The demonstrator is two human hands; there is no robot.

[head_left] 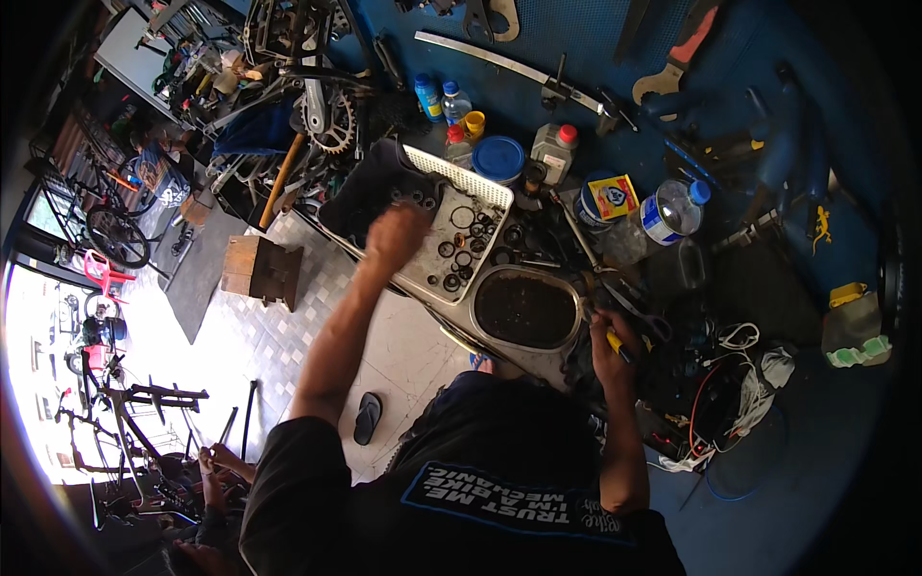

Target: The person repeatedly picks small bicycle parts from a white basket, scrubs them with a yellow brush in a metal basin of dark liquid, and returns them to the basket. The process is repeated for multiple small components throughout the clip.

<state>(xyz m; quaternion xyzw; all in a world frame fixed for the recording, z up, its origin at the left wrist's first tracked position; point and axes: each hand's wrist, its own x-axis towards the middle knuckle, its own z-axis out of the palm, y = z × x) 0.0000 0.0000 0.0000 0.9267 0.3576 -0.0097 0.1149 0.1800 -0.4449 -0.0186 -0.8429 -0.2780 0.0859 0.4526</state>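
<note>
Rings and other small round parts [464, 259] lie loose in a white tray [461, 176] with perforated sides, most of them toward its right half. Black cloth [370, 187] is bunched over the tray's left end. The left hand [399, 235] is above the tray, beside the cloth, with its fingers curled; it is blurred, and I cannot tell whether it grips anything. The right hand [607, 338] is closed around a yellow tool [617, 344] with a dark end, to the right of an oval metal pan [576, 288]. Dark contents [528, 309] cover the bottom of the pan, which stands just beside the tray's lower right corner.

Behind the tray stand a tub with a blue lid [497, 158] and a grey bottle with a red cap [555, 154]. Farther right, a clear bottle with a blue cap [672, 213] leans near a yellow packet [612, 195]. A bicycle crank with a toothed ring [329, 123] is beyond the cloth. On the floor [413, 350] is a black sandal [367, 418], well apart from a wooden box [261, 269]. Another person's hands [221, 461] show at lower left, near a bicycle frame [130, 413].
</note>
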